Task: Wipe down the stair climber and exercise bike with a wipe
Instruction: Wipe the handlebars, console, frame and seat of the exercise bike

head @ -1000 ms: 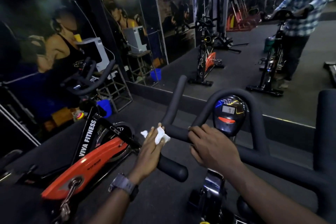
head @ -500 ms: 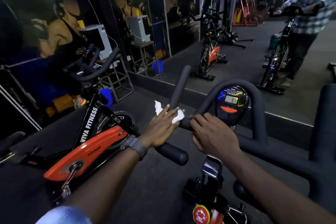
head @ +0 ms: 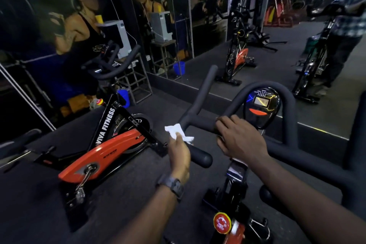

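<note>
Currently on the exercise bike (head: pixel 233 174), handlebar section. My left hand (head: pixel 179 154) pinches a crumpled white wipe (head: pixel 176 131) between thumb and fingers, just beside the left grip of the handlebar (head: pixel 200 157). The wipe sits at the junction where the forward horn branches off; whether it is pressed on the foam or just off it I cannot tell. My right hand (head: pixel 237 137) is closed over the centre bar, fingers curled around it, steadying the frame just left of the display (head: pixel 261 105). It holds nothing else.

Step in hand, as I judge it: wiping the left grip, 1 of several handlebar surfaces. Not yet covered, judging by position alone: the forward horn, the loop around the display, the right-side bars, the frame below. A red knob (head: pixel 222 223) sits low on the frame and will want a pass too.

No stair climber is in view, so that half of the task likely lies elsewhere.

Next move calls for: wrapping the wipe around the grip instead of pinching it, then sliding along the bar with even pressure. The right hand must shift off the centre bar before I can wipe that stretch.

A 2nd bike (head: pixel 103 144), orange and black, stands well apart to my left.
</note>
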A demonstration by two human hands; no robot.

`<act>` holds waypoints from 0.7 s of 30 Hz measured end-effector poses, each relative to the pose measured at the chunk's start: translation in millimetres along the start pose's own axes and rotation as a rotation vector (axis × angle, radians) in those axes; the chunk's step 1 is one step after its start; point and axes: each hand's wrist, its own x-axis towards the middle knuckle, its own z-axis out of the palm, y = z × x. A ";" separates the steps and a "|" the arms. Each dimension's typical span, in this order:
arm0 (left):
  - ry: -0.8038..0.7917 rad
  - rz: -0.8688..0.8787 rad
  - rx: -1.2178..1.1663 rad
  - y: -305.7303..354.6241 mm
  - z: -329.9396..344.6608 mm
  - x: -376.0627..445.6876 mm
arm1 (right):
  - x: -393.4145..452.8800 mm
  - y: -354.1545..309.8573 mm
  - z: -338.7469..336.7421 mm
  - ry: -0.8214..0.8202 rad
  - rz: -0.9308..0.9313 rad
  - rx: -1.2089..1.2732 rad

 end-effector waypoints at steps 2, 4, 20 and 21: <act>0.022 0.121 0.193 -8.6 0.3 -25.0 | -0.6 -0.6 0.1 0.003 0.003 0.003; -0.029 0.257 0.291 -13.4 2.5 -56.3 | -0.8 -0.6 -0.2 0.005 0.003 -0.004; -0.267 0.501 0.447 1.4 -19.9 -32.1 | -6.7 5.4 7.0 0.074 -0.036 0.049; -0.274 0.463 0.531 6.8 -17.6 -11.8 | -5.8 5.1 7.3 0.076 -0.035 0.047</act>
